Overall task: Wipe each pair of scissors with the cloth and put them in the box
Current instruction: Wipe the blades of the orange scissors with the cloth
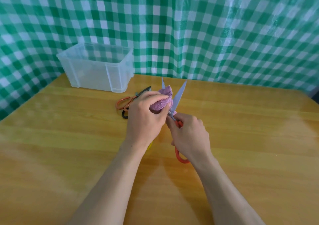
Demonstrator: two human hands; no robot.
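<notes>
The left hand point(145, 116) is clamped on a bunched purple cloth point(162, 102), the fingers curled over its top and the thumb tucked beneath. The cloth is wrapped round the left blade of a pair of orange-handled scissors point(180, 93), whose tip is seen poking out above the fabric. The scissors are held spread wide above the middle of the wooden counter point(69, 147), with both blades pointing away from the person and the right blade left bare. The right hand point(189, 135) is closed on the orange handles, one loop showing below the heel of the hand and a little orange visible between the fingers near the pivot. A second orange-handled pair point(123, 102) is laid flat on the counter just left of the left hand, its dark blades pointed toward the back. A black handle loop point(124, 115) is seen beside it, the rest hidden behind the hand. A yellow piece point(150, 145) is glimpsed under the left wrist; what it belongs to cannot be told. A clear plastic box point(89, 74) is set at the far left of the counter, near the scissors but apart from them. A green-and-white checked sheet point(224, 34) is hung behind.
</notes>
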